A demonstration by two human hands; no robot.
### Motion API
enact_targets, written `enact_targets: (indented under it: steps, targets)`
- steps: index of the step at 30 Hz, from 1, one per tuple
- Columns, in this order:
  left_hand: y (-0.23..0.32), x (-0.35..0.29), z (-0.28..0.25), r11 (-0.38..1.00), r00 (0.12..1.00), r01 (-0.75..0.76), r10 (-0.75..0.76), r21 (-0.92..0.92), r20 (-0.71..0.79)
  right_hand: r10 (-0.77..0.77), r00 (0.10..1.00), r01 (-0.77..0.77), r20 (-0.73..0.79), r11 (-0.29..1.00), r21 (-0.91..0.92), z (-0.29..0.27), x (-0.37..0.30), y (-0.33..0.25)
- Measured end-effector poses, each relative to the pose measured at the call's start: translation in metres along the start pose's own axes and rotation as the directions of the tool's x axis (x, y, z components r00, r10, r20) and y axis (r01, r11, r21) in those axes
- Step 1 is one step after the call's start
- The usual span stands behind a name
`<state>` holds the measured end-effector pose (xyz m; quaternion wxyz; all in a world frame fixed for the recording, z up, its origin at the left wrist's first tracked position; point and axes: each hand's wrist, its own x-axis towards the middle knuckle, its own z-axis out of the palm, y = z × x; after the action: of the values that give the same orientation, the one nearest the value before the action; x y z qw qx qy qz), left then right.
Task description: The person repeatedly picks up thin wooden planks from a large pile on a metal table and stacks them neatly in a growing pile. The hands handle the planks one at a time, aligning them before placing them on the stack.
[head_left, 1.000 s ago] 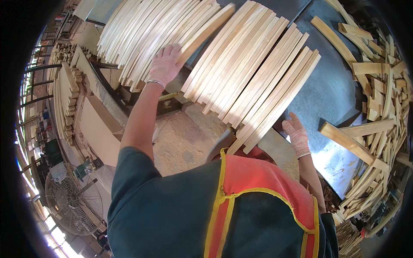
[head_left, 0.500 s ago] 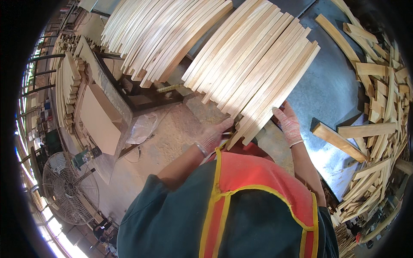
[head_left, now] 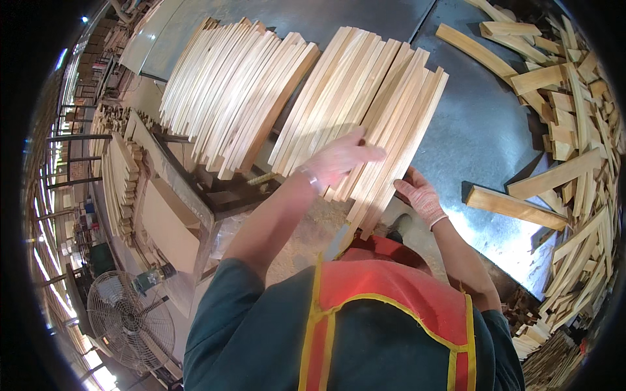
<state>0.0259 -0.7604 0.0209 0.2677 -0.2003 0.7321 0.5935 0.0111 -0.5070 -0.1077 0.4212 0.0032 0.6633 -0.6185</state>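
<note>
A row of pale wooden strips (head_left: pixel 339 98) lies side by side on the metal table, their near ends jutting unevenly toward me. My left hand (head_left: pixel 336 161), in a light glove and slightly blurred, reaches across the near part of this row with thumb and fingers apart. At the row's right side is my right hand (head_left: pixel 424 199), also gloved. Its thumb is beside the outermost strip, and its fingers curve apart from the thumb, partly hidden. A second row of strips (head_left: pixel 235 98) lies to the left.
Loose wood offcuts (head_left: pixel 580 163) heap along the right side of the metal table (head_left: pixel 482 124). One short block (head_left: pixel 515 207) lies nearer my right arm. A caged fan (head_left: pixel 130 319) stands at lower left, below a side bench (head_left: pixel 173 176) with stacked wood.
My left hand has moved up and right from the strips' near ends onto their top. The right hand stays by the right edge. The view has shifted, so the rows appear lower.
</note>
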Motion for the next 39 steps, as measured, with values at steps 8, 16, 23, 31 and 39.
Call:
enact_targets:
  steps: [8, 16, 23, 31, 39]
  targets:
    - [0.016, -0.057, -0.067, 0.969, 0.967, -0.098, 0.146, 0.228, -0.208, 0.036, 0.999, -0.034, -0.028, 0.998, 0.047, -0.001, -0.003, -0.001]
    - [-0.129, -0.058, -0.191, 0.586, 0.739, 0.141, 0.474, 0.798, -0.479, 0.07, 0.997, -0.068, -0.019, 0.995, 0.066, 0.005, -0.007, -0.01]
    - [-0.122, -0.008, -0.194, 0.298, 0.783, 0.454, 0.315, 0.839, -0.536, 0.085, 0.996, -0.082, -0.018, 0.988, 0.132, 0.008, -0.012, -0.021]
    - [-0.089, 0.003, -0.141, 0.509, 0.74, 0.444, 0.257, 0.738, -0.622, 0.007, 1.0, -0.007, 0.002, 1.0, 0.014, 0.0, -0.001, -0.011]
    - [-0.09, 0.023, -0.167, 0.932, 0.875, 0.242, -0.089, 0.27, -0.476, 0.085, 0.995, -0.091, -0.044, 0.98, -0.179, -0.003, 0.009, -0.074]
